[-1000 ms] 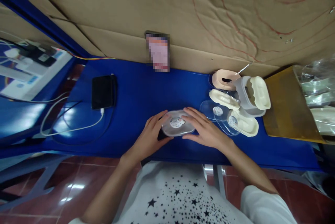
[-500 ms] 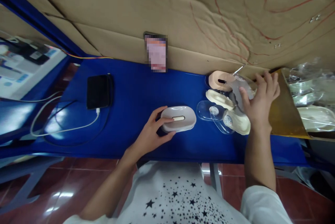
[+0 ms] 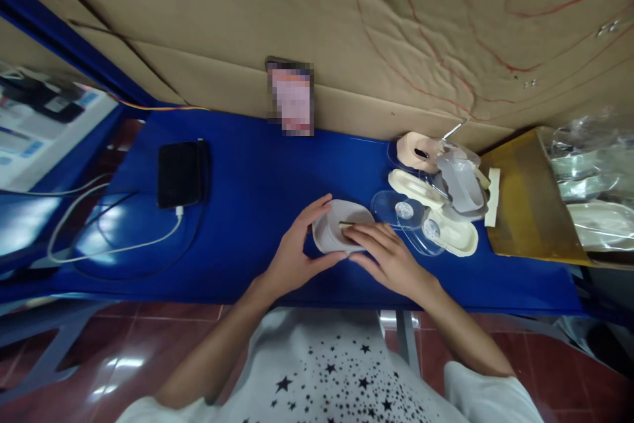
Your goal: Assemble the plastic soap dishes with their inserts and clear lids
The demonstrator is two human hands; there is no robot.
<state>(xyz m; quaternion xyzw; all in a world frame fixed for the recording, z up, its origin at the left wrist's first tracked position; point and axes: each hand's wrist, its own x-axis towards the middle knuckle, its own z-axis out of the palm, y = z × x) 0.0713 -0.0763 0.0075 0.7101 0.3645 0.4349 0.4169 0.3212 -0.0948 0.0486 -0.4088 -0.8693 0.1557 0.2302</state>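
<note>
Near the front edge of the blue table is a pale lilac-white oval plastic container [image 3: 327, 220], looking tilted compared with the tabletop. My left hand [image 3: 297, 245] grips its left side, fingers at the far rim and thumb at the near rim. From the right, my right hand [image 3: 386, 253] holds it too, its thumb near the front rim and its fingers bent over the middle, where they hide most of the slot. A short thin edge shows by those fingertips. To the right lie a clear oval cover [image 3: 391, 206] and a cream oval tray [image 3: 458, 235].
Behind these are another cream tray [image 3: 413, 187], a peach slotted piece [image 3: 415, 149] and a grey-white piece [image 3: 460, 182]. A cardboard box [image 3: 520, 205] with bagged parts stands right. A black device [image 3: 179, 174] with a white cable sits left. A phone [image 3: 292, 96] leans on the cardboard wall.
My right hand has come from the pile on the right to the oval container, its fingers now over the middle. The container has tilted, and my left hand has shifted slightly right with it.
</note>
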